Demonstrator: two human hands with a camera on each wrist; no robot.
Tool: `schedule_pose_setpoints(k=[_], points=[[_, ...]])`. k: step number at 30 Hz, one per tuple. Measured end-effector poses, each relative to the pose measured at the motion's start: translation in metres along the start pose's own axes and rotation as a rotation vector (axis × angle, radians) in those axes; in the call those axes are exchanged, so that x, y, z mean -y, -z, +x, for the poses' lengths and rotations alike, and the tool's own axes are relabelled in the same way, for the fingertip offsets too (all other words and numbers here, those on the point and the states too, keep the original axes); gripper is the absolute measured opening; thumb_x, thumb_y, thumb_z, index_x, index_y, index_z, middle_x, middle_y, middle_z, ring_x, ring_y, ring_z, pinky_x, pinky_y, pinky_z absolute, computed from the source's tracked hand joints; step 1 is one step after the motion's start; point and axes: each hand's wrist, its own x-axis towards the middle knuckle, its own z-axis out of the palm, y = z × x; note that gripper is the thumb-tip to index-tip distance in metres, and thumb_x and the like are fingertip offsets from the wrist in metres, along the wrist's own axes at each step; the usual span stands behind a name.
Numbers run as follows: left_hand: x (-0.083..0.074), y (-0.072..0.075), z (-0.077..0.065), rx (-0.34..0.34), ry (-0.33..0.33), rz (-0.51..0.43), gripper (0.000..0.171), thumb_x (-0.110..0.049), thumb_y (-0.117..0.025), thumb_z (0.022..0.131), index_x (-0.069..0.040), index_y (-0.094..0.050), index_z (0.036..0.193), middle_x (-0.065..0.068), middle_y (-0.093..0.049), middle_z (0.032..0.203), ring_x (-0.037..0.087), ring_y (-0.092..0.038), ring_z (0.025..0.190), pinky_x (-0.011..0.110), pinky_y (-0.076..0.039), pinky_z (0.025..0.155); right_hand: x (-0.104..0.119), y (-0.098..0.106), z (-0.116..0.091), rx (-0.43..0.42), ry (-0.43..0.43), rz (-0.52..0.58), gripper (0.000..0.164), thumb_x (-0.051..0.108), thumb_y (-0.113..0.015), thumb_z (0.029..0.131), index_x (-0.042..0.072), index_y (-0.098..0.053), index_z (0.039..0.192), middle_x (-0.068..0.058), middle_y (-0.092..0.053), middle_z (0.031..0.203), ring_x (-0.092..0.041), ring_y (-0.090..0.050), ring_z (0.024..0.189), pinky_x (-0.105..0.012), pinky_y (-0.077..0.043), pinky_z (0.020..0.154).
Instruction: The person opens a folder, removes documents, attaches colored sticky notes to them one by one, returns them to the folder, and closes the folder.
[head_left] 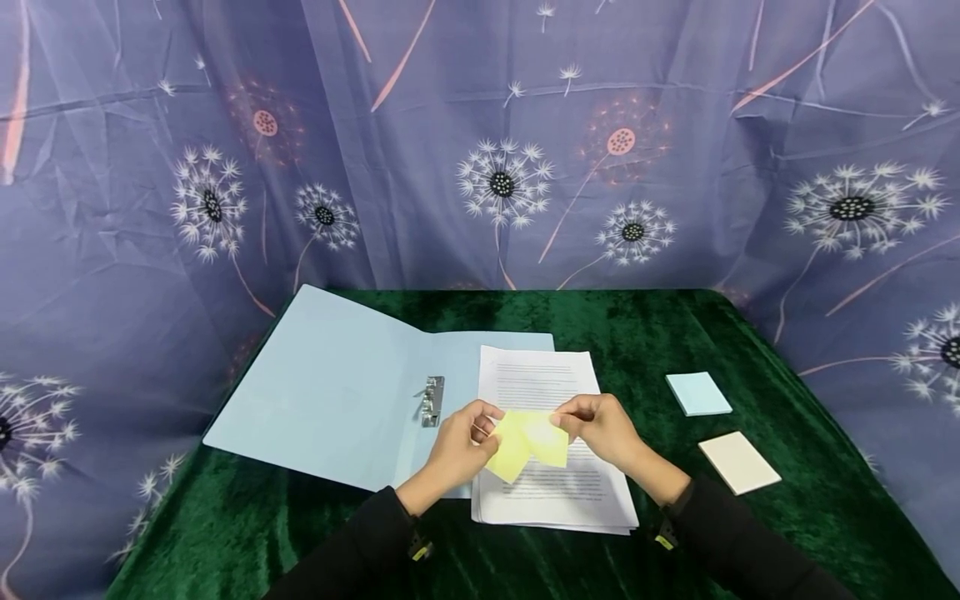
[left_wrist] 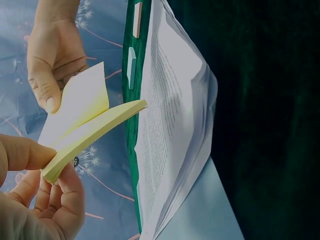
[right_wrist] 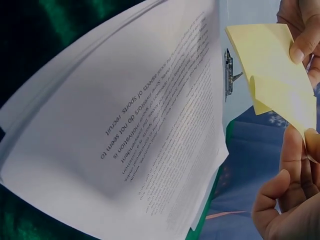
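My left hand (head_left: 459,443) pinches a yellow sticky note pad (left_wrist: 95,134) between thumb and fingers. One yellow sheet (left_wrist: 82,102) lifts away from the pad's top, and my right hand (head_left: 603,429) pinches that sheet near its edge. In the right wrist view the sheet (right_wrist: 292,102) curls and overlaps the pad (right_wrist: 265,55). Both hands hover over a stack of printed pages (head_left: 555,500), whose middle lines of text they partly cover. The stack overlaps the right part of an open light blue folder (head_left: 322,400).
A metal ring clip (head_left: 432,402) stands at the folder's spine. To the right lie a light blue note pad (head_left: 699,394) and a cream note pad (head_left: 740,462). Green velvet cloth (head_left: 622,325) covers the table, with a dandelion-patterned curtain (head_left: 420,167) behind.
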Motion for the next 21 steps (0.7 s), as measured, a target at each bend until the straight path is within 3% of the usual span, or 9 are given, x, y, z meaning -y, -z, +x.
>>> schedule_pose_setpoints(k=[9, 21], points=[[0.004, 0.003, -0.003, -0.004, 0.01, -0.021, 0.024, 0.006, -0.068, 0.085, -0.002, -0.067, 0.108, 0.01, -0.063, 0.085, 0.008, -0.053, 0.069, 0.019, -0.045, 0.059, -0.003, 0.0, 0.003, -0.005, -0.092, 0.03, 0.014, 0.008, -0.069, 0.095, -0.003, -0.077, 0.092, -0.01, -0.075, 0.076, -0.029, -0.068, 0.067, -0.025, -0.042, 0.052], [0.006, 0.008, -0.003, -0.005, 0.015, -0.02, 0.024, 0.007, -0.068, 0.086, 0.002, -0.065, 0.109, 0.012, -0.063, 0.086, 0.012, -0.056, 0.071, 0.019, -0.046, 0.06, -0.011, 0.007, 0.006, -0.023, -0.23, 0.108, 0.02, 0.013, -0.069, 0.096, -0.005, -0.074, 0.1, -0.001, -0.072, 0.074, -0.019, -0.067, 0.067, -0.023, -0.035, 0.05]])
